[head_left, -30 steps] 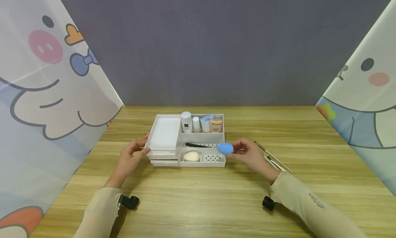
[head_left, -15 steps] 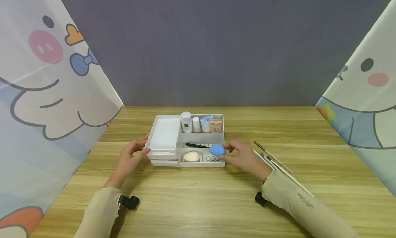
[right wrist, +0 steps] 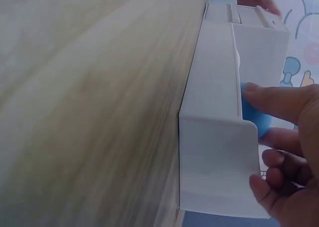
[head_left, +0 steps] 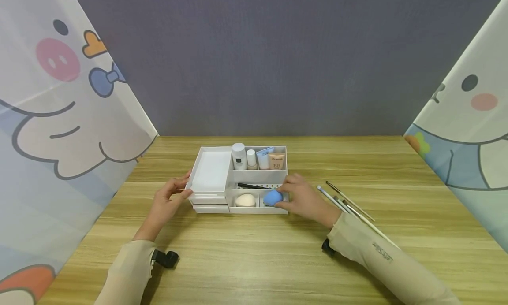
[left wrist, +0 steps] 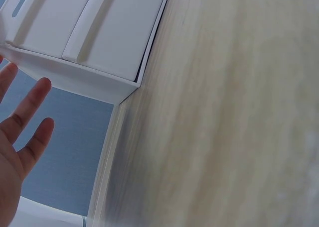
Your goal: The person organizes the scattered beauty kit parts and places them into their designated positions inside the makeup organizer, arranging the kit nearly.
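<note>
Blue sponge (head_left: 272,198), head view: in the front right compartment of the white organizer (head_left: 258,210), beside the cream sponge (head_left: 245,200), a divider between them.
Right hand (head_left: 304,200), head view: thumb and finger pinch the blue sponge from its right side.
Left hand (head_left: 169,199), head view: at the organizer's left side, thumb at the front corner, other fingers along the side, grasping nothing loose.
Back row, head view: white bottle (head_left: 239,158), smaller white-capped bottle (head_left: 252,160), light blue tube (head_left: 264,158) and beige BB tube (head_left: 276,161).
Middle row, head view: black pen (head_left: 251,186) lying lengthwise.
Brushes (head_left: 342,194), head view: on the wooden table (head_left: 246,256), right of the organizer, partly under the right forearm.
Drawers (left wrist: 117,30), left wrist view: two white fronts side by side in this tilted view; left fingers are spread and fairly straight near them, thumb out of sight.
Pinch, right wrist view: thumb on the near face of the blue sponge, forefinger on its far side, remaining fingers curled by the organizer's end wall; the wall hides part of the sponge.
</note>
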`<state>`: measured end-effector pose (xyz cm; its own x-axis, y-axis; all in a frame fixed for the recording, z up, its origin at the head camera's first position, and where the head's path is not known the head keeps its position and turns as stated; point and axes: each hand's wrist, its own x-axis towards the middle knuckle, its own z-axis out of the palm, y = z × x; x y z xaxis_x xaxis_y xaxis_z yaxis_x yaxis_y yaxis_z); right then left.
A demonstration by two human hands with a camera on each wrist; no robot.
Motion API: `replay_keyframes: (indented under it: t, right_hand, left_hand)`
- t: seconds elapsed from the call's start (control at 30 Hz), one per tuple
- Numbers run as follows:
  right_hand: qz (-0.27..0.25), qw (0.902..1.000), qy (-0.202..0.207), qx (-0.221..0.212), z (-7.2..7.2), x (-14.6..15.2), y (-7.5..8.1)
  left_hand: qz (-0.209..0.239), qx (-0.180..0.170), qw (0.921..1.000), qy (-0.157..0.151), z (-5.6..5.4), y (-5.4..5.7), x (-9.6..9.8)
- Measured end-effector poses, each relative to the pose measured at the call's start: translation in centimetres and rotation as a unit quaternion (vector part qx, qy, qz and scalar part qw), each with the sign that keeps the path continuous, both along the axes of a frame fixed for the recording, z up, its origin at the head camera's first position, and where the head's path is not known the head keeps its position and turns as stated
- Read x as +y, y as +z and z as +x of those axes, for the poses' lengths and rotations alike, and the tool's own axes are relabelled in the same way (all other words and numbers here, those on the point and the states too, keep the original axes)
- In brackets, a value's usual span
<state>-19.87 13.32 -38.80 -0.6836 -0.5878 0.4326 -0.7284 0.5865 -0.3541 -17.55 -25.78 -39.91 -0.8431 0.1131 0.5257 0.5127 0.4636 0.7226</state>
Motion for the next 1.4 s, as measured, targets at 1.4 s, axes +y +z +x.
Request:
replay_keyframes:
  t: [1.4]
  right_hand:
    - [-0.035,0.9659,-0.020,-0.256,-1.4,6.5,3.7]
  left_hand:
    - [0.002,0.004,1.0000,0.003,0.1,0.4,0.3]
